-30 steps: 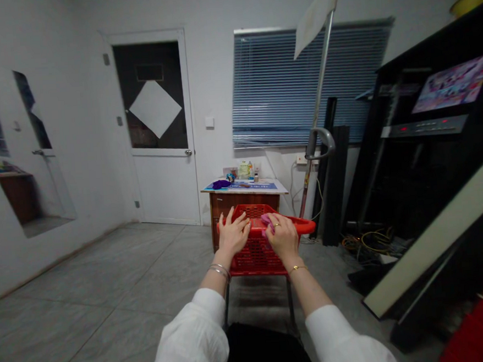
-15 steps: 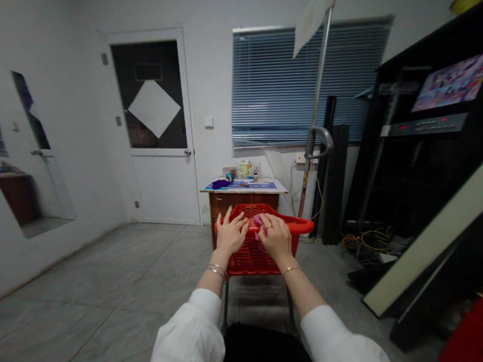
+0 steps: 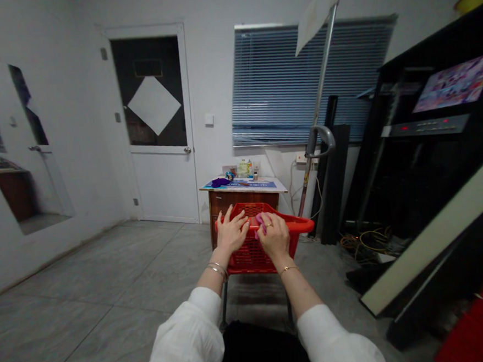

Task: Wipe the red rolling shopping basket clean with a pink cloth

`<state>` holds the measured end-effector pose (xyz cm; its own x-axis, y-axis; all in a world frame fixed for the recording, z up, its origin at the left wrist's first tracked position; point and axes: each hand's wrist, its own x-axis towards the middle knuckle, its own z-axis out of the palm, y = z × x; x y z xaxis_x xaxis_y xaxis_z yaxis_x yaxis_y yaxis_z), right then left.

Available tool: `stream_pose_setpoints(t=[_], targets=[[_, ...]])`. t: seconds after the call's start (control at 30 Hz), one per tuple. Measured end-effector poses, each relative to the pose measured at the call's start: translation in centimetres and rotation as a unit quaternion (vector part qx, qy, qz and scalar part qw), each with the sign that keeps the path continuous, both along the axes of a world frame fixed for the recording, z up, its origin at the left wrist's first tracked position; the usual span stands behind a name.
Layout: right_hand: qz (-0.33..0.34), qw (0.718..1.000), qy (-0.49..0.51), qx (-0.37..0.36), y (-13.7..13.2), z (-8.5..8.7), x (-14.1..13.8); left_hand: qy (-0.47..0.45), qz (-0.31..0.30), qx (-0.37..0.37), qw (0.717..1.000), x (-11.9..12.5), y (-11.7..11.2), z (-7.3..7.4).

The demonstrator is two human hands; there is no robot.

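Observation:
In front of me is a red plastic shopping cart (image 3: 253, 260) on dark legs, its red handlebar (image 3: 300, 225) facing me. My left hand (image 3: 230, 234) rests on the left part of the bar, fingers spread. My right hand (image 3: 275, 236) is closed round a pink cloth (image 3: 260, 224) and presses it against the bar, right of the middle. Most of the cloth is hidden under the fingers. Both forearms partly cover the basket.
A small brown cabinet (image 3: 245, 198) beyond the cart bears a purple cloth (image 3: 220, 182) and several small bottles. Right of it leans a metal pole (image 3: 320, 87). A black rack (image 3: 430, 157) and leaning boards (image 3: 439, 228) stand at right, with cables on the floor. A white door (image 3: 165, 186) is at back left.
My right hand has slid very slightly left along the bar with the pink cloth. The left hand stays in place on the bar. The view has tilted a little.

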<state>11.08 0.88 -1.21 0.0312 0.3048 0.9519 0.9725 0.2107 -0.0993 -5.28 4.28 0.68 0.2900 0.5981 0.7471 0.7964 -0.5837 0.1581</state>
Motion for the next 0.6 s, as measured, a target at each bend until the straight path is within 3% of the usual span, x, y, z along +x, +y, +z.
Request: stream_pose_setpoints(t=[0.07,0.13,0.27,0.37,0.47,0.6], targets=[[0.026,0.999,-0.039,-0.013,-0.2,0.1,-0.4,0.006,0.002,-0.004,1.0,-0.2,0.0,0.1],[0.023,0.999,-0.038,-0.017,-0.4,0.0,1.6,0.008,0.003,-0.009,1.0,-0.4,0.1,0.2],[-0.068,0.995,0.069,-0.007,-0.7,-0.2,8.6,0.004,-0.001,-0.016,1.0,-0.5,0.1,0.3],[-0.112,0.984,0.14,-0.011,-0.7,-0.2,10.8,0.0,-0.004,-0.018,1.0,-0.3,-0.1,0.3],[-0.105,0.984,0.146,0.0,-0.4,-0.3,7.8,-0.002,-0.001,-0.021,1.0,-0.2,-0.3,0.3],[-0.017,0.999,0.045,-0.007,-0.4,0.0,1.0,0.001,0.004,-0.016,1.0,-0.2,-0.3,0.2]])
